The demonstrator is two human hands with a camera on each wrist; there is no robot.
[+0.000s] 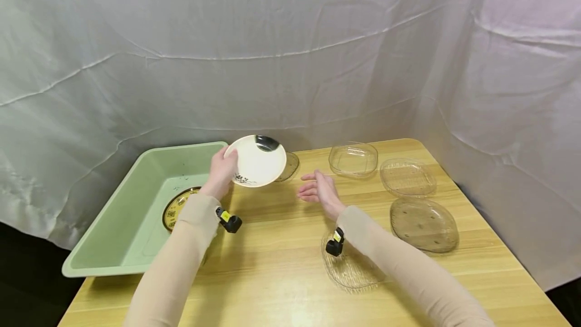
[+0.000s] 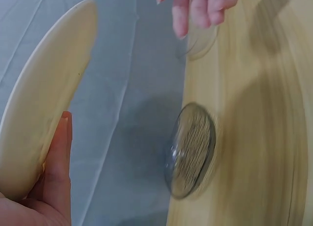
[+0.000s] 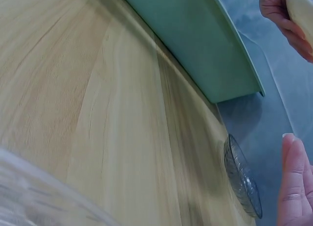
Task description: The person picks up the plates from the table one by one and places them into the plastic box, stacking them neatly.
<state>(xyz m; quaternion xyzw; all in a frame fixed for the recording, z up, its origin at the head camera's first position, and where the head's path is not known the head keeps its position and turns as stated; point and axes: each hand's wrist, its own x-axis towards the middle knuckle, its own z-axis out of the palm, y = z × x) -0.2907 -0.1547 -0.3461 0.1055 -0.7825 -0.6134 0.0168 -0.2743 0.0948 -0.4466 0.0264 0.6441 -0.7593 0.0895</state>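
A white plate (image 1: 256,163) with a black patch on its rim and a small dark plant pattern is held up by my left hand (image 1: 222,169), thumb on the face and fingers beneath. In the left wrist view the plate (image 2: 49,94) stands steeply tilted, its pale underside showing. My right hand (image 1: 320,192) hovers over the table to the right of the plate, fingers extended and holding nothing. Behind the plate, partly hidden, a clear textured dish (image 1: 290,166) sits at the table's back edge; the left wrist view also shows this dish (image 2: 191,150).
A green basin (image 1: 131,206) on the left contains a yellow patterned plate with a brown rim (image 1: 174,211). Clear dishes stand on the right: a deep bowl (image 1: 353,159), an oval dish (image 1: 407,177), a brownish dish (image 1: 423,224) and a ribbed dish (image 1: 347,269) beneath my right forearm.
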